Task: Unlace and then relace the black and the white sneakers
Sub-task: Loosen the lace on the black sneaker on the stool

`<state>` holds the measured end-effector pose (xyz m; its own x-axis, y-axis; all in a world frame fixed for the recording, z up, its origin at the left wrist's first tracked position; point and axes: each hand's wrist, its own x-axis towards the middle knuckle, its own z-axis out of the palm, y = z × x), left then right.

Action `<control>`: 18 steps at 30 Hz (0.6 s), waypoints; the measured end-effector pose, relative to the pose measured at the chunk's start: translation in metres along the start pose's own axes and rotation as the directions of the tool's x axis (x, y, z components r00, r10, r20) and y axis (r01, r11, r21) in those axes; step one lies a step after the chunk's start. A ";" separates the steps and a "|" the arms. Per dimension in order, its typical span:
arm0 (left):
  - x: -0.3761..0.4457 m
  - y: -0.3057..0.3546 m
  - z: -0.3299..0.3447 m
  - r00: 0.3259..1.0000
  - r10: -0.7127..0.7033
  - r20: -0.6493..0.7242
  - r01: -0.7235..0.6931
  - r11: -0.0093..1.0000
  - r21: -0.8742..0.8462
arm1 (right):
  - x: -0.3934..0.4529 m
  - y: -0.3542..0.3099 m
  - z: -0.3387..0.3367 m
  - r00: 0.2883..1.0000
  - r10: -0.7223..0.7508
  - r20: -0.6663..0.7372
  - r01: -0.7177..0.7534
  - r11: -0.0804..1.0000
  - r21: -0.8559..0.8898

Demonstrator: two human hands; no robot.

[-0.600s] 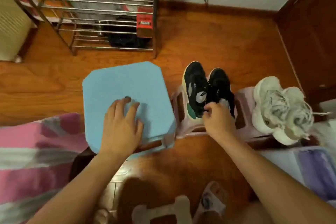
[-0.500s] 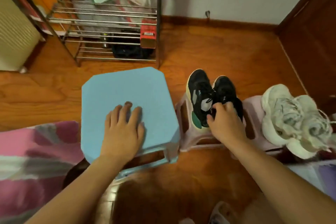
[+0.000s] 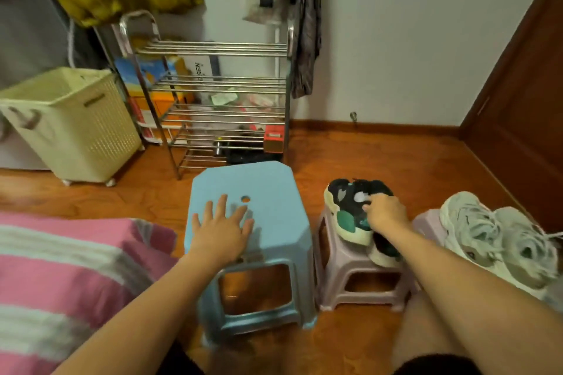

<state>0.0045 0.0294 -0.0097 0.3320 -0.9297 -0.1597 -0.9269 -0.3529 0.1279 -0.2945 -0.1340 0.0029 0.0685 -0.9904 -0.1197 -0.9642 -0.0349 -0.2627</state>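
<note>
Nearest me: person's bare arms reached forward, pink striped bedding (image 3: 61, 268) on their left. Left hand (image 3: 221, 230) lay flat on the blue stool (image 3: 274, 192), fingers spread, holding nothing, looked like bracing. Right hand (image 3: 385, 213) was curled onto the black sneakers (image 3: 350, 207), fingers closed at the tongue or lace area; exact pinch was blurred, couldn't tell lace from upper. The black pair sat on a pink stool (image 3: 350, 268) just beside the blue one, one shoe hanging over the front edge. White sneakers (image 3: 493, 237) sat further right on another low stool (image 3: 426, 222), laces loose, one trailing off to the side. Untouched.

My read: step was lifting the black pair over to the blue stool as a work surface. To do it well: grab both shoes by the collars, not the laces, and clear the stool edge before swinging left. Left hand should vacate the landing spot first.

Beyond: metal shoe rack (image 3: 219, 106), cream hamper (image 3: 70, 125), wall.
</note>
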 end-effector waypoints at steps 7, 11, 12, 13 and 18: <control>-0.040 -0.077 0.017 0.964 0.255 0.076 -0.261 0.962 0.083 | -0.026 -0.049 -0.071 0.916 -0.342 -0.211 0.356 0.934 0.034; -0.042 -0.082 0.007 0.956 0.291 0.044 -0.287 0.955 -0.078 | -0.021 -0.094 -0.060 0.834 -0.451 -0.319 0.502 0.859 0.097; -0.044 -0.082 0.004 0.968 0.239 -0.072 -0.249 0.947 -0.205 | -0.018 -0.103 -0.050 0.827 -0.464 -0.319 0.517 0.850 0.104; -0.044 -0.083 0.001 0.969 0.116 -0.218 -0.186 0.924 -0.335 | -0.013 -0.112 -0.040 0.826 -0.480 -0.295 0.528 0.843 0.105; -0.020 -0.090 -0.018 0.847 -0.356 -0.396 -0.051 0.686 -0.725 | 0.033 -0.138 -0.013 0.849 -0.485 -0.208 0.525 0.815 0.244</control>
<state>0.0844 0.0778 -0.0004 0.6801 -0.7034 0.2066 -0.5259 -0.2717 0.8060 -0.1622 -0.1635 0.0476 0.4723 -0.8522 0.2250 -0.6879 -0.5160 -0.5105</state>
